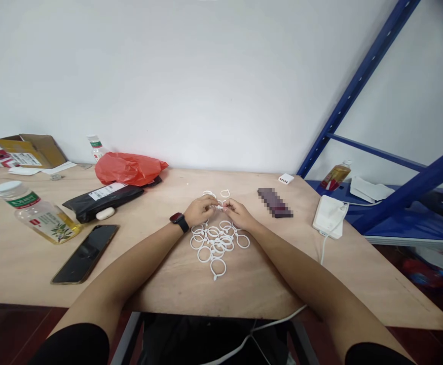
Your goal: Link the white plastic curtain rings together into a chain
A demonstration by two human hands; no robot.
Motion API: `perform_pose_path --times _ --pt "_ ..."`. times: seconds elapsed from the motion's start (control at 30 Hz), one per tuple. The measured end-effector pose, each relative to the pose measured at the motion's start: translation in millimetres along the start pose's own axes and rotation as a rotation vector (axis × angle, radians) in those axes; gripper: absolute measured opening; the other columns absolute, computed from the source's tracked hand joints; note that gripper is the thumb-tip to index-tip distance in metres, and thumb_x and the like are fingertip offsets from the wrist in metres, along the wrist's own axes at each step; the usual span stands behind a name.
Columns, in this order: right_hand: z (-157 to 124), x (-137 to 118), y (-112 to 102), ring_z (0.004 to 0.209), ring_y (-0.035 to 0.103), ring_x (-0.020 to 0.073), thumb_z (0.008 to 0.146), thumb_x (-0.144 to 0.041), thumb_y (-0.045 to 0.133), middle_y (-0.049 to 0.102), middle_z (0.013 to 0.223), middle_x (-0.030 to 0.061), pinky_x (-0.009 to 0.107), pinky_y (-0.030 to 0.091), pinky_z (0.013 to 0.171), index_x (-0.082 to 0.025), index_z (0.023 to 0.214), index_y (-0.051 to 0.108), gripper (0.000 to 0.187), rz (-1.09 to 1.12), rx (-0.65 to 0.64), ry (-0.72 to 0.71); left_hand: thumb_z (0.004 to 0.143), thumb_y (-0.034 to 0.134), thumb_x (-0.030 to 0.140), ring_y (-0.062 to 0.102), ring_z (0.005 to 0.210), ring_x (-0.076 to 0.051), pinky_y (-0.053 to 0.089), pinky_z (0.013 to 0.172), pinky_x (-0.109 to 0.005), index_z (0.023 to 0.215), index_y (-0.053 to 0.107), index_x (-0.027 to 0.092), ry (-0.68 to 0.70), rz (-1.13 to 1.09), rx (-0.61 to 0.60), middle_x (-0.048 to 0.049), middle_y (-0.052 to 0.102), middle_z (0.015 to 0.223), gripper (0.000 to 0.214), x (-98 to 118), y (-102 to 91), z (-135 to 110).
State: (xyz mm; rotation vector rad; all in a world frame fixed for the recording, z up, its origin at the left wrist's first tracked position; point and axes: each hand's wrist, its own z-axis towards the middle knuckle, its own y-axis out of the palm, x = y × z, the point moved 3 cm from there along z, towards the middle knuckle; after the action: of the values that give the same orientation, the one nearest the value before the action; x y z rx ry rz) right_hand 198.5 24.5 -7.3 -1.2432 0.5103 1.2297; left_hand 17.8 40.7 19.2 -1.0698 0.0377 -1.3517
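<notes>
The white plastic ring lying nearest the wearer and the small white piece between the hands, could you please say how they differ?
The white plastic ring lies on the wooden table, while the small white piece is held by the left hand and right hand. The ring's round outline shows plainly, while the piece is partly hidden by fingers. Both are white.

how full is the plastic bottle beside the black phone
Partly full: the plastic bottle shows yellow liquid near its base, clear plastic above; exact level unclear.

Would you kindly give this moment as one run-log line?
left hand: pinching white piece | right hand: pinching same piece | white rings: mostly heaped on table, nearer wearer
</notes>
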Motion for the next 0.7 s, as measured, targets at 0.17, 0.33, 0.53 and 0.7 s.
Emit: perform_pose_path --times 0.17,0.33,0.53,0.7 --pt "4 -6 -1 0.063 0.051 0.0112 0.087 -0.040 0.054 0.057 0.076 -0.0023 0.023 0.042 0.060 -0.020 0.090 0.057 0.020 0.067 -0.007 0.040 0.084 0.058 0.022 0.060 0.066 -0.012 0.048 0.066 -0.024 0.101 0.074 0.017 -0.155 0.007 0.065 -0.0057 0.073 0.089 0.024 8 -2.1 -3" --pt "4 -23 1 0.067 0.058 0.0120 0.085 -0.039 0.057 0.062 0.082 -0.0002 0.024 0.048 0.063 -0.020 0.090 0.059 0.020 0.098 -0.033 0.061 0.082 0.061 0.029 0.062 0.065 -0.013 0.047 0.059 -0.022 0.101 0.074 0.013 -0.339 -0.272 0.191 -0.0081 0.075 0.090 0.028 13 2.8 -12" --pt "-11 -37 11 0.067 0.059 0.0129 0.084 -0.037 0.060 0.064 0.085 0.0011 0.023 0.049 0.057 -0.020 0.096 0.062 0.021 0.138 0.001 0.078 0.073 0.063 0.021 0.059 0.057 -0.011 0.043 0.052 -0.020 0.089 0.075 0.011 -0.477 -0.330 0.350 -0.0048 0.072 0.072 0.023 14 6.3 -21" --pt "-23 -38 20 0.060 0.056 0.0115 0.084 -0.035 0.059 0.066 0.086 0.0018 0.023 0.046 0.052 -0.019 0.099 0.066 0.022 0.093 0.061 0.041 0.069 0.059 0.015 0.058 0.057 -0.011 0.044 0.054 -0.020 0.073 0.072 0.012 -0.490 -0.323 0.421 -0.0016 0.068 0.065 0.014 14 15.3 -22"
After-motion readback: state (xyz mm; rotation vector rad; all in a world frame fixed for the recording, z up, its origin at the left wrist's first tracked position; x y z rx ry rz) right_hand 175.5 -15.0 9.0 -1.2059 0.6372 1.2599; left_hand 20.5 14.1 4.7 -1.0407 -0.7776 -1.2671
